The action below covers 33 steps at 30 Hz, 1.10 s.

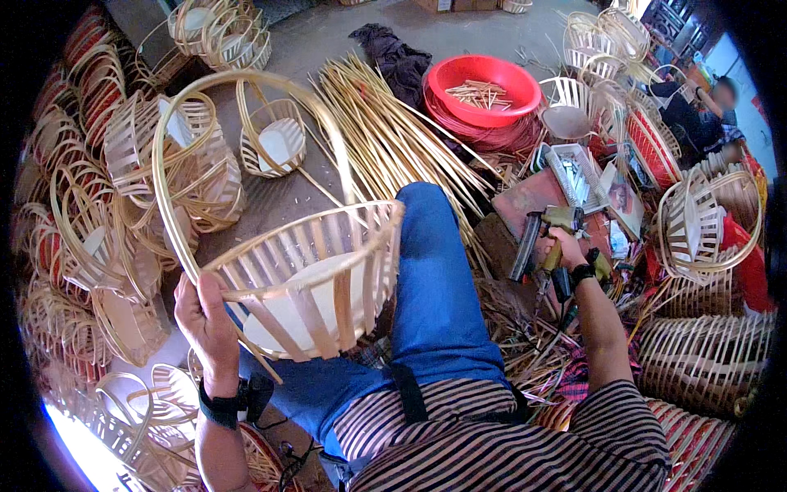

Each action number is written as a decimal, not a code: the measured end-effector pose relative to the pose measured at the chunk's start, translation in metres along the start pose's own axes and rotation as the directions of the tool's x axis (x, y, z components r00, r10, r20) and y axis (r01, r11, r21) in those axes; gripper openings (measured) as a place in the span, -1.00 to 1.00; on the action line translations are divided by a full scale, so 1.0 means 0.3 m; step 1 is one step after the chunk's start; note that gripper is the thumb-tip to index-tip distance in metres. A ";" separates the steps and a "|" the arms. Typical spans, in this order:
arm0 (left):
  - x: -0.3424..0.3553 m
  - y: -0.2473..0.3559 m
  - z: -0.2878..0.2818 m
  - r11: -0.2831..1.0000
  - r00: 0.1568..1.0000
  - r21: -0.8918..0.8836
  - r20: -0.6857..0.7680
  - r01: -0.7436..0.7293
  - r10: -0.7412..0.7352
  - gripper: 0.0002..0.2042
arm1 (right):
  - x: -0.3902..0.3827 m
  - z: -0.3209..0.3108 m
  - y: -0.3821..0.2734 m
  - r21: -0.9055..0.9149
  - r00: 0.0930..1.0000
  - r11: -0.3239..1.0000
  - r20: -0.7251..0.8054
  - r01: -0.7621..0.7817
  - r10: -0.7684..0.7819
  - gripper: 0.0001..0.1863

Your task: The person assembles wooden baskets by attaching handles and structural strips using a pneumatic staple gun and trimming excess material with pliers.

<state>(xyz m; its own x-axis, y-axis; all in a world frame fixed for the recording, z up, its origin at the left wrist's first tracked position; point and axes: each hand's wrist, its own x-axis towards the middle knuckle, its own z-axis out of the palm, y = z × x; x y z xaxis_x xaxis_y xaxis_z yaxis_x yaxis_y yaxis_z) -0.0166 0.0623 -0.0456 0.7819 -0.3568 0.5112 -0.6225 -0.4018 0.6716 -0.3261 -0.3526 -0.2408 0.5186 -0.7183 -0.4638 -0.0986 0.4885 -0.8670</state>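
My left hand (203,320) grips a woven wooden-strip basket (303,287) by its rim, right where the tall hooped handle (168,205) meets it. The basket tilts over my left thigh, its pale flat base showing between upright slats. A loose strip end pokes out below the rim near my fingers. Off to the right, my right hand (561,248) is wrapped round the grip of an olive and black staple gun (551,238). The gun is apart from the basket, beside a low reddish-brown board (525,197). A white plastic tray (586,205) of metallic strips lies just beyond it.
Long thin canes (385,123) lie in a bundle ahead, beside a red basin (484,86) holding short sticks. Stacked baskets (82,230) rise at the left. More baskets (697,221) crowd the right, with strip scraps (533,328) below the gun. Another person (705,115) sits far right.
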 end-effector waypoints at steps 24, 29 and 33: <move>-0.159 0.097 -0.060 0.768 0.778 0.161 -0.004 0.620 -0.628 -0.72 | 0.077 0.529 0.431 -0.823 0.921 0.425 0.290 0.378 -0.260 -0.74; -0.203 0.100 -0.139 0.833 0.834 0.047 -0.009 0.551 -0.551 -0.68 | 0.167 0.534 0.518 -0.939 0.979 0.344 0.057 -0.014 0.196 -0.71; -0.197 0.103 -0.148 0.794 0.792 0.040 -0.116 0.606 -0.599 -0.65 | 0.184 0.561 0.551 -0.946 0.958 0.277 -0.093 -0.170 0.271 -0.67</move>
<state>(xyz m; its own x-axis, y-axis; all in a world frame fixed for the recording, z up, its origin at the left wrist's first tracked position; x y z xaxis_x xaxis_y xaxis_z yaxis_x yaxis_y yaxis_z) -0.0805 0.1084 -0.0313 0.9963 0.0558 0.0653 -0.0220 -0.5693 0.8218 -0.1709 -0.2282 -0.3789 0.3908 -0.6016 -0.6966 -0.9189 -0.2108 -0.3335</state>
